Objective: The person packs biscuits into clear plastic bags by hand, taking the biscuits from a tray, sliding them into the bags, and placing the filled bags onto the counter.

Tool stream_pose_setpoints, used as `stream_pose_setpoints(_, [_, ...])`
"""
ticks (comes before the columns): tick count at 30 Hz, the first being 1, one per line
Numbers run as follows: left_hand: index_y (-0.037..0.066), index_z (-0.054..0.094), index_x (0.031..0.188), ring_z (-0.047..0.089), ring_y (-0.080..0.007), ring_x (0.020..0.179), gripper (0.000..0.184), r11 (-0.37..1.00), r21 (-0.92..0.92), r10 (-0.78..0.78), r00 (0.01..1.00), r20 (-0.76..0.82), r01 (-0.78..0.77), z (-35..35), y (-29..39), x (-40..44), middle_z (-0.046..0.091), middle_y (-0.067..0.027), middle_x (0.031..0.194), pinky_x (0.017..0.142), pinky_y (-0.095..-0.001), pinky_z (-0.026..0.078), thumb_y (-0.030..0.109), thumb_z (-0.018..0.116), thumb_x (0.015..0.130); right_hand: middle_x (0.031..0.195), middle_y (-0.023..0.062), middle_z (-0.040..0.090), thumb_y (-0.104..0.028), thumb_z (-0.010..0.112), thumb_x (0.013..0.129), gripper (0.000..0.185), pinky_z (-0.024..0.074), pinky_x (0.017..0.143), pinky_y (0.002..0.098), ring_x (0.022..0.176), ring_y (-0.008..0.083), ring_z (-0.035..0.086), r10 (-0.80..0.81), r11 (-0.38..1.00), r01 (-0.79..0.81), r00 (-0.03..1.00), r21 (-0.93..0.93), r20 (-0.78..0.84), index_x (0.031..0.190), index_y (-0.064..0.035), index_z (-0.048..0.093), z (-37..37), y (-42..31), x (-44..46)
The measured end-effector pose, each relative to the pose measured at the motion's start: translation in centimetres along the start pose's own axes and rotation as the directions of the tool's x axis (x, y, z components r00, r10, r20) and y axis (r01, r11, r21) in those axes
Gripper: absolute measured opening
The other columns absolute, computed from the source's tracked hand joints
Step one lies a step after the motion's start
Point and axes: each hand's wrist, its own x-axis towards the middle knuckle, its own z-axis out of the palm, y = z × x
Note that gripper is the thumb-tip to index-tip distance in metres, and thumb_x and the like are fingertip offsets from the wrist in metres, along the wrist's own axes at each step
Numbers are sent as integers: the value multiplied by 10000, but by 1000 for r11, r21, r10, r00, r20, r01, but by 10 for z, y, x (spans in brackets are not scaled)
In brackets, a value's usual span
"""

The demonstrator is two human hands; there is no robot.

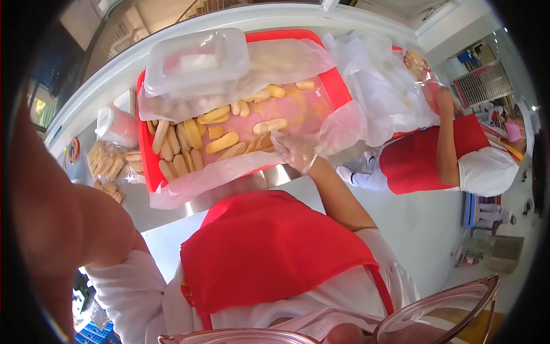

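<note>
My right hand (pixel 295 150), in a clear plastic glove, reaches over the near side of a red tray (pixel 338 86). Its fingers are bent together on a ladyfinger biscuit (pixel 262 142) near the tray's front edge; the glove's creases partly hide the grip. Another ladyfinger (pixel 270 125) lies just beyond the fingertips. More ladyfingers (pixel 222 143) lie loose in the tray, crowded towards its left side, on a pinkish bottom with translucent plastic lining. My left forearm rises large and close along the left edge of the view, and the hand itself is out of sight.
A translucent plastic tub (pixel 195 63) sits over the tray's far left corner. Bagged biscuits (pixel 106 160) and a white container (pixel 116 125) stand to the left. At right, a co-worker in a red apron (pixel 427 155) handles a clear bag (pixel 425 71) beside white plastic sheeting (pixel 378 86).
</note>
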Motion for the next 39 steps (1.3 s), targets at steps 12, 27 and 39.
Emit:
stream_pose_setpoints(12, [69, 551, 998, 473, -237, 1034, 198, 988, -63, 135, 988, -81, -140, -14, -5, -6, 522, -125, 1100, 865, -370, 375, 157, 518, 823, 703, 135, 562, -237, 447, 866, 185, 406, 566, 401, 633, 289, 550, -96, 921, 19, 979, -390, -178, 869, -79, 544, 9, 1, 3])
stream_pose_setpoints(27, [90, 597, 1012, 532, -264, 969, 309, 722, 371, -680, 502, 535, 583, 269, -286, -62, 559, -101, 1054, 819, -350, 425, 198, 620, 723, 769, 24, 496, -166, 459, 826, 239, 395, 553, 264, 713, 125, 495, -236, 923, 264, 963, -280, 128, 1010, -16, 483, 38, 74, 4])
stream_pose_setpoints(39, [77, 621, 867, 525, -232, 833, 171, 513, 554, -858, 401, 320, 655, 314, -300, -61, 580, -76, 896, 745, -361, 414, 187, 529, 774, 674, 62, 545, -135, 410, 825, 199, 479, 650, 322, 719, 206, 582, -47, 918, 108, 985, -382, 166, 714, -8, 514, -25, -1, -1])
